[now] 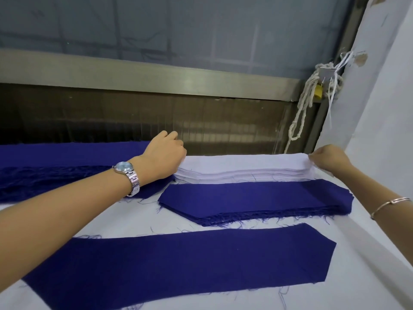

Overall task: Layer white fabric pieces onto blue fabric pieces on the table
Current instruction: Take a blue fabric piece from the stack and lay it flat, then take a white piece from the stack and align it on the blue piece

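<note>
Fingers (180, 149) of left hand (164, 154) and right hand (329, 159) pinch white stack (245, 167) ends.

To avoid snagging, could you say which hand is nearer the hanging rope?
Right. The right hand sits just below-right of the rope; the left hand is far to its left.

Left hand (165, 153) is hiding its own fingertips at the left end of the white stack (243, 167), so the grip there isn't readable. Right hand (328, 158) is pinching the stack's right corner, most fingers sitting out of sight behind the knuckles. Near blue piece (178, 260) is running off the bottom edge, far blue pile (55, 173) off the left. Watch (125, 167) dial is coming out too small to read, and the stack's layers are blurring together.
</note>
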